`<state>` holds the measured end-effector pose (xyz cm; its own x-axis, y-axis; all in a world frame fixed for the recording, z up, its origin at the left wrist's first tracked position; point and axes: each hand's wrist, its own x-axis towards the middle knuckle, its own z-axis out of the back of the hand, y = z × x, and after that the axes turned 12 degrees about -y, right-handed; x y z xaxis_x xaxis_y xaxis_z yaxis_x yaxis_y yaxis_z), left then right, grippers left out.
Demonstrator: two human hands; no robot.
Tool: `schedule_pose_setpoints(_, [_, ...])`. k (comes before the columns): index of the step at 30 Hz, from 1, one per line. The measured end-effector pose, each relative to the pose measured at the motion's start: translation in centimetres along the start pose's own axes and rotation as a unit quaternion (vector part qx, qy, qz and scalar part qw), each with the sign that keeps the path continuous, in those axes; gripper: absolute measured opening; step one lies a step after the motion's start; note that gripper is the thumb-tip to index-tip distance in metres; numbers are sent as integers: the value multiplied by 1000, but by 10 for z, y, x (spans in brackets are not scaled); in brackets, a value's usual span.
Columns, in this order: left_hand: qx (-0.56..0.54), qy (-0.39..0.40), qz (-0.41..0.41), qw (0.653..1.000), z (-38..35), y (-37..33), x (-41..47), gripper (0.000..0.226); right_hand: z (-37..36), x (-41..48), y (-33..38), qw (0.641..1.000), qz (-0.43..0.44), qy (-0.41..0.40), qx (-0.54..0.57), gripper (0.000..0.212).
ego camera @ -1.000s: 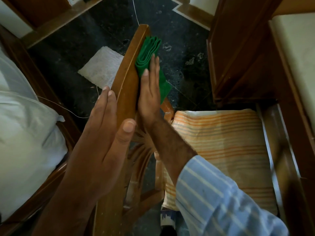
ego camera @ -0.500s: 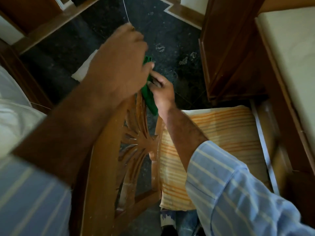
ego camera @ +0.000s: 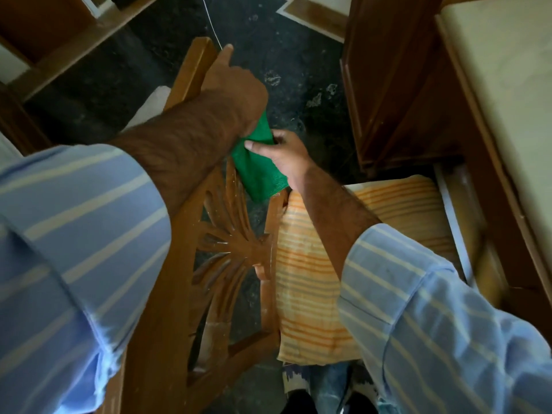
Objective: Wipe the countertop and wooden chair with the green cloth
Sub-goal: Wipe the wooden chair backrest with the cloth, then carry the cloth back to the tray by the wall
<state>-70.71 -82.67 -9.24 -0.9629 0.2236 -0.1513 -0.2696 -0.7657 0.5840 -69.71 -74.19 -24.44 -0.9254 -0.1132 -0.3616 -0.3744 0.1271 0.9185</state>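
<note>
Hands have traded places since half a second ago: the left hand (ego camera: 236, 85) now reaches further along the wooden chair (ego camera: 167, 279) top rail, forefinger stretched out, with the green cloth (ego camera: 258, 171) emerging beneath its palm, though whether those fingers clasp it cannot be told. The right hand (ego camera: 283, 153) pinches the cloth's upper edge between thumb and fingers, more cloth hanging beside the carved backrest. One cloth, one chair, one striped orange cushion (ego camera: 313, 264), no readable writing.

Single head-worn view, looking steeply down, close over the wooden chair (ego camera: 167, 264) back, forearms filling the foreground
</note>
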Motion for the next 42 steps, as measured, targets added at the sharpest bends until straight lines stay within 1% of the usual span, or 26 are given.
schedule_pose_setpoints(3, [-93,-25,14,995,-5,-7,-3,28,7,-6,-1,1000,-21,0,7,35])
schedule_pose_setpoints(5, [-184,-29,34,982,-8,-13,-9,31,24,-13,-4,999,-43,22,-16,29])
schedule_pose_setpoints(6, [-226,-24,43,973,-9,-16,-13,33,36,-19,-4,997,-52,42,-50,28])
schedule_pose_setpoints(8, [-306,14,60,950,-12,-21,-21,38,62,-33,-5,985,-77,78,-133,33])
schedule_pose_setpoints(10, [-399,65,99,909,-14,-29,-33,44,91,-53,3,969,-97,71,-215,40])
schedule_pose_setpoints(11, [-459,88,134,874,-14,-34,-39,46,106,-63,11,962,-106,54,-247,43])
schedule_pose_setpoints(12, [-540,110,181,814,-12,-39,-45,45,122,-74,21,955,-119,37,-268,46])
schedule_pose_setpoints(14, [-698,151,264,649,-3,-51,-57,37,154,-98,44,950,-158,6,-270,52])
schedule_pose_setpoints(15, [-746,178,282,577,5,-58,-62,34,172,-112,57,953,-180,-11,-241,52])
schedule_pose_setpoints(17, [-810,223,282,463,28,-73,-67,27,205,-146,86,961,-208,-53,-175,50])
schedule_pose_setpoints(18, [-833,240,276,415,40,-79,-68,24,219,-162,98,963,-215,-76,-147,49])
schedule_pose_setpoints(19, [-849,254,263,380,55,-87,-68,22,235,-182,111,964,-217,-105,-108,49])
schedule_pose_setpoints(20, [-858,263,249,363,71,-96,-67,22,252,-201,123,964,-220,-134,-62,48])
schedule_pose_setpoints(21, [-864,268,233,358,88,-106,-67,23,268,-222,135,962,-220,-164,-17,45])
schedule_pose_setpoints(24, [-873,271,174,367,145,-139,-67,23,317,-285,165,948,-200,-239,69,39])
schedule_pose_setpoints(27, [-875,275,115,382,213,-183,-75,22,369,-357,189,931,-162,-304,122,39])
schedule_pose_setpoints(29, [-872,278,81,394,255,-213,-83,20,399,-405,201,919,-139,-341,145,35])
schedule_pose_setpoints(32, [-859,292,15,421,321,-268,-102,16,442,-487,214,896,-105,-401,158,24])
schedule_pose_setpoints(36, [-838,302,-66,449,402,-341,-137,18,489,-599,219,853,-72,-496,147,31])
schedule_pose_setpoints(38, [-830,304,-103,456,440,-378,-162,18,508,-654,215,828,-55,-539,144,32])
schedule_pose_setpoints(42, [-806,316,-178,468,509,-470,-233,16,550,-775,191,788,-10,-597,152,23])
